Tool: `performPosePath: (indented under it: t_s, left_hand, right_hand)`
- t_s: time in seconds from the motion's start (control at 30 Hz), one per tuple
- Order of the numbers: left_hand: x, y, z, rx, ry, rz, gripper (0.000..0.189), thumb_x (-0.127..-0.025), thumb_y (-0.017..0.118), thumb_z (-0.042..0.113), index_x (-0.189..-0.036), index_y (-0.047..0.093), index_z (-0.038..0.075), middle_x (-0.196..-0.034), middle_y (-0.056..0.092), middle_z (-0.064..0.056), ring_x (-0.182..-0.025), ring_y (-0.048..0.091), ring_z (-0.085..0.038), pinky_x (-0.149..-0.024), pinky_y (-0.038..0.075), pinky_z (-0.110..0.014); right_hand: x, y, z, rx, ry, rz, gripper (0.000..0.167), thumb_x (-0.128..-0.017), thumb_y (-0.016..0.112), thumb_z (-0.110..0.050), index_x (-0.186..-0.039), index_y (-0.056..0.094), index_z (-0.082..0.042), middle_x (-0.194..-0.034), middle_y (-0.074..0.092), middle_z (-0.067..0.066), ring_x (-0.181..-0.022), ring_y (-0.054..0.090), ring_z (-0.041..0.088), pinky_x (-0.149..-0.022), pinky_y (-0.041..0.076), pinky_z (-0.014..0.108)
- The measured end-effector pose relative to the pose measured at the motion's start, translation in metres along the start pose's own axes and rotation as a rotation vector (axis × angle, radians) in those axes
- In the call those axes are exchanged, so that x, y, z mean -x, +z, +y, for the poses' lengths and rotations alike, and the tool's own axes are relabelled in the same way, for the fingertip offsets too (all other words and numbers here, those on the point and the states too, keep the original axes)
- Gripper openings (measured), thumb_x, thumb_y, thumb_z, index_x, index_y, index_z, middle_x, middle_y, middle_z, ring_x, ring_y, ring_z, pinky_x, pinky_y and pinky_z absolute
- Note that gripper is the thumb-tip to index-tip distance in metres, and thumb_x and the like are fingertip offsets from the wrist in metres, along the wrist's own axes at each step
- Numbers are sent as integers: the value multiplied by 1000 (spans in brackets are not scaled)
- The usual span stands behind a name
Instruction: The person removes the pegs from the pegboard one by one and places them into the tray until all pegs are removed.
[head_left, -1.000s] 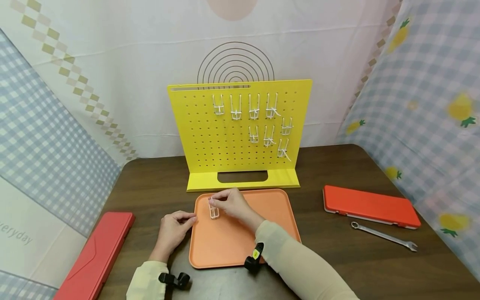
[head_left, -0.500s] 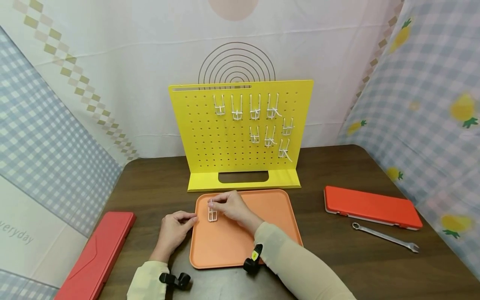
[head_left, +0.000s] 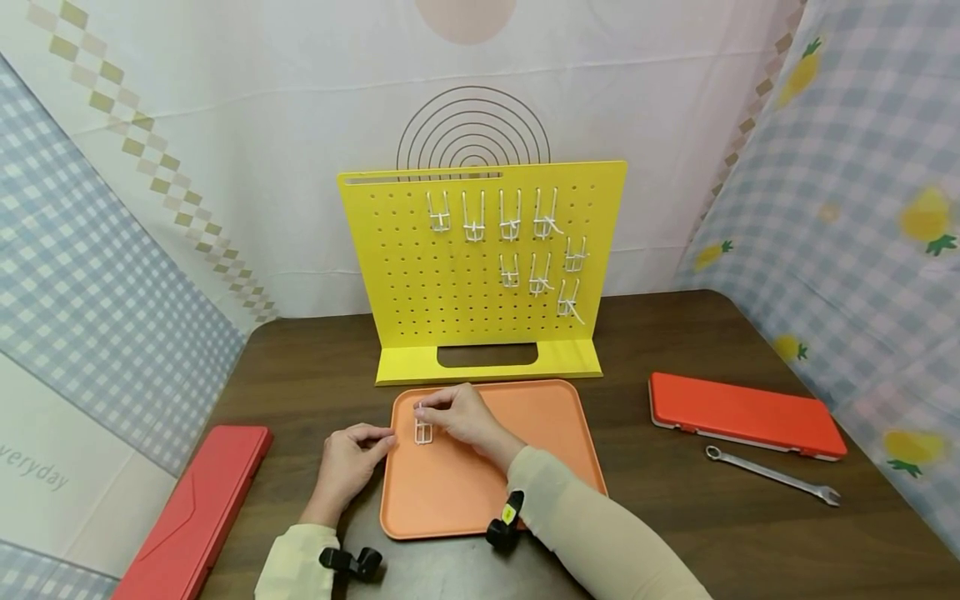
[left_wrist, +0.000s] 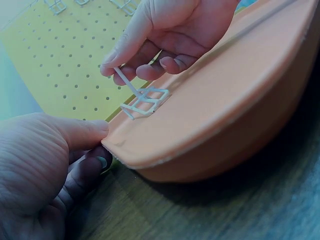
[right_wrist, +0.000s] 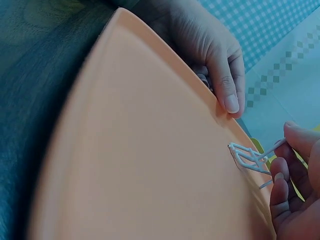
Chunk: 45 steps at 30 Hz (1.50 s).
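Note:
A white wire pegboard hook (head_left: 423, 432) is at the left part of the orange tray (head_left: 442, 492). My right hand (head_left: 465, 417) pinches its prong between thumb and fingertips. In the left wrist view, the wire frame of the hook (left_wrist: 145, 102) sits low over the tray floor; whether it touches is hard to tell. My left hand (head_left: 348, 462) grips the tray's left rim, thumb on top and fingers below the edge. Behind the tray stands a yellow pegboard (head_left: 427, 283) with several white hooks (head_left: 510, 218) mounted in its upper middle and right.
To the right lie a red case (head_left: 746, 414) and, in front of it, a combination wrench (head_left: 772, 475). Another red case (head_left: 195, 508) lies at the table's left side. Patterned cloth (head_left: 300, 100) hangs behind and on both sides of the dark wooden table (head_left: 300, 367).
The hook has turned a little in my right fingers, from slightly slanted to nearly straight toward me. My right hand has shifted slightly left. My left hand stays on the rim.

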<state>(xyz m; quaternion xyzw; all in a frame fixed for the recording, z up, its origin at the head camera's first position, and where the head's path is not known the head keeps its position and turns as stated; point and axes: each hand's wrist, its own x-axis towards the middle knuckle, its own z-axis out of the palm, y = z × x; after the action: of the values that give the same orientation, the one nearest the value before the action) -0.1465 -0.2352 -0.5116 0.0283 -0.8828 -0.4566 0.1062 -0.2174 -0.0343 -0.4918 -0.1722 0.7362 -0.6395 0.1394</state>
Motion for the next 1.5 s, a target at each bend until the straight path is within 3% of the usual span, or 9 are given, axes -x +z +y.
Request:
performPosePath:
  t_s: [0.57,0.73,0.83,0.93,1.07,1.27,1.5]
  left_hand:
    - [2,0,0,14,-14,-4,8,-81,79,15,-88,79,13,-85,72,-1,-74,66,-13,-62,52,-23]
    - [2,1,0,23,-14,-1,8,-81,79,14,-88,79,12,-84,72,-1,-74,66,-12,-62,52,-23]
    - [2,1,0,19,-15,1,8,-81,79,15,-88,79,13,-84,72,-1,-74,66,-13,-62,52,-23]
    - [2,1,1,14,-4,5,8,-81,79,14,-88,78,12,-84,72,-2,-74,66,-13,-63,52,-23]
    - [1,0,1,11,17,12,7,-80,79,15,-87,78,12,-85,72,-2,-74,66,-13,-63,52,-23]
    - [1,-1,1,-3,15,5,7,-81,79,15,-87,78,12,-85,72,-1,-75,66,-13,-63,52,-23]
    - [1,-2,1,-4,17,9,8,-81,79,16,-88,78,12,-86,72,-2,-76,66,-15,-64,53,-24]
  right_hand:
    - [3,-5,-5,6,31,4,24,-82,78,-18,-103,76,-8,-85,72,-1,-58,52,15,-46,42,25]
    - [8,-19,-26,26,-42,16,25,-84,76,-17,-106,74,-3,-93,72,3,-71,60,12,-59,49,26]
    - [15,-34,-46,5,-75,22,25,-84,76,-15,-105,74,-1,-97,72,7,-81,64,11,-71,53,31]
    - [22,-54,-61,-9,-110,50,24,-84,75,-15,-104,74,-1,-97,72,8,-80,64,13,-71,53,33]
    - [33,-86,-68,-7,-142,109,26,-85,75,-18,-105,73,-1,-96,71,7,-80,61,15,-67,50,28]
    - [60,-138,-76,-40,-129,218,32,-85,75,-20,-108,71,3,-99,71,6,-87,63,16,-75,53,30]
    - [70,-198,-71,-79,-160,373,19,-86,74,-18,-101,75,-6,-86,69,-4,-77,62,11,-66,51,23]
